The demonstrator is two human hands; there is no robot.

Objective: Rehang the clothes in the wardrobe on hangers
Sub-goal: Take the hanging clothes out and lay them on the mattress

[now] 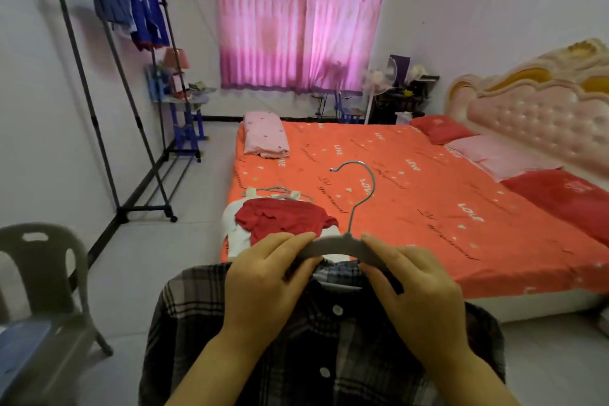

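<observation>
A dark plaid shirt (pixel 333 349) with white buttons hangs in front of me on a grey hanger (pixel 336 245) whose metal hook rises over the bed. My left hand (pixel 263 283) grips the hanger's left arm and my right hand (pixel 418 293) grips its right arm, both at the shirt's collar. On the bed's near corner lie a red garment (pixel 280 217) over a white garment (pixel 232 237), with a spare hanger (pixel 280 193) just behind them. A black clothes rack (pixel 108 82) at the left wall carries two blue garments (pixel 131 10).
The bed with an orange sheet (pixel 412 194), pillows and a pink headboard (pixel 534 115) fills the right. A grey plastic chair (pixel 43 277) stands at the lower left. Light floor (pixel 164 257) lies between the bed and the rack. Pink curtains (pixel 296 16) hang on the far wall.
</observation>
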